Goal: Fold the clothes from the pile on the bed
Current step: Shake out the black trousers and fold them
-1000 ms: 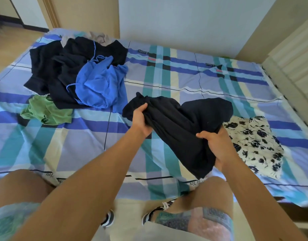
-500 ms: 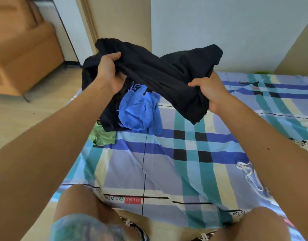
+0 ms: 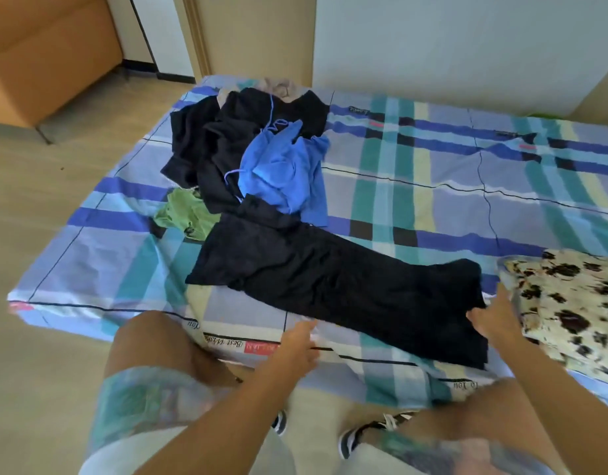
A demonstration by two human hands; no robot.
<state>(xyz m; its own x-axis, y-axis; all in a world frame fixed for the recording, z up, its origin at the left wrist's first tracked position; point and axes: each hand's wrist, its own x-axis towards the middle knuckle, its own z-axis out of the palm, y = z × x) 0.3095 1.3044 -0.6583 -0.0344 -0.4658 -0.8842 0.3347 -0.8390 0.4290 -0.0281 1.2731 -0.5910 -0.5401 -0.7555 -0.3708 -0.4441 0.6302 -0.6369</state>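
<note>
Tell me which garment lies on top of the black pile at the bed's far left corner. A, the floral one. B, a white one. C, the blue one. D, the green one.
C: the blue top lies over the black clothes; the green one only pokes out at their near edge, and the floral one lies apart on the right.

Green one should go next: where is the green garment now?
Head view, left side of the bed: the green garment lies crumpled against the pile, just left of the spread black garment.
</note>
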